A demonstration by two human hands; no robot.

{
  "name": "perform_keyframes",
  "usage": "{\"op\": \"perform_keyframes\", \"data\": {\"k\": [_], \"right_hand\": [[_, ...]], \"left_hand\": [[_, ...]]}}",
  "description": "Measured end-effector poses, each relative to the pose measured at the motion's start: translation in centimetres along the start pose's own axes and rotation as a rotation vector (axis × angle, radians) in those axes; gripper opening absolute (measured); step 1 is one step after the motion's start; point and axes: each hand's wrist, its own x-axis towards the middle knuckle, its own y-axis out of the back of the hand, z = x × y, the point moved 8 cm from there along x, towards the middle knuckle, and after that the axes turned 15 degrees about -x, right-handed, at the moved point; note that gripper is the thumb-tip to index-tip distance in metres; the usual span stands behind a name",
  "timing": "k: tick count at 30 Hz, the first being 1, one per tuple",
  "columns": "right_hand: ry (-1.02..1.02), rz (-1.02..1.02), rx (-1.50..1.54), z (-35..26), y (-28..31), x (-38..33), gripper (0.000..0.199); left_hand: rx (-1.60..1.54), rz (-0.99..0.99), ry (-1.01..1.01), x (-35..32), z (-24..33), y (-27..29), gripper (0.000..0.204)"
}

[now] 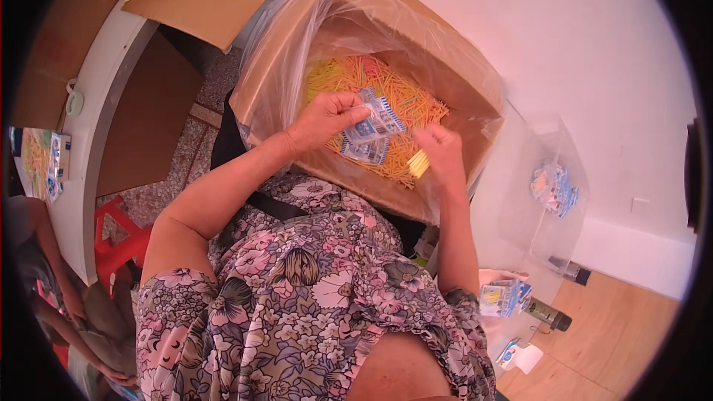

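My left hand (325, 122) pinches a small clear plastic packet (379, 122) with blue-and-white printed edges between thumb and fingers. Below it is another packet of the same kind (367, 151); whether my hand grips that one too I cannot tell. A short bundle of thin yellow sticks (418, 164) pokes out of my closed right hand (443, 151), which is slightly blurred. Both hands are over a large cardboard box (266, 87) lined with clear plastic. Loose thin sticks (407, 90), yellow, orange and pinkish, lie heaped inside it.
To the right stands a clear plastic bin (578, 212) with several packets (554, 190) in it. Nearer are more packets (503, 298) and a dark bottle (549, 316). On the left are a white table (119, 52), a red stool (119, 243) and another person's arm (56, 260).
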Motion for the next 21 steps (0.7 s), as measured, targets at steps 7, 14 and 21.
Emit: {"op": "perform_keyframes", "data": {"k": [7, 14, 21], "right_hand": [[0.075, -0.279, 0.013, -2.9, -1.6, 0.2, 0.026], [0.194, -0.3, -0.161, -5.1, -3.0, -0.8, 0.023], [0.236, -0.212, -0.03, -5.2, -4.2, -2.1, 0.02]], "left_hand": [[-0.092, 0.001, 0.023, -0.1, 0.3, -0.5, 0.019], [-0.05, -0.02, 0.067, -0.2, 0.1, -0.7, 0.018], [-0.058, 0.064, -0.024, -0.2, 0.4, 0.3, 0.008]]}}
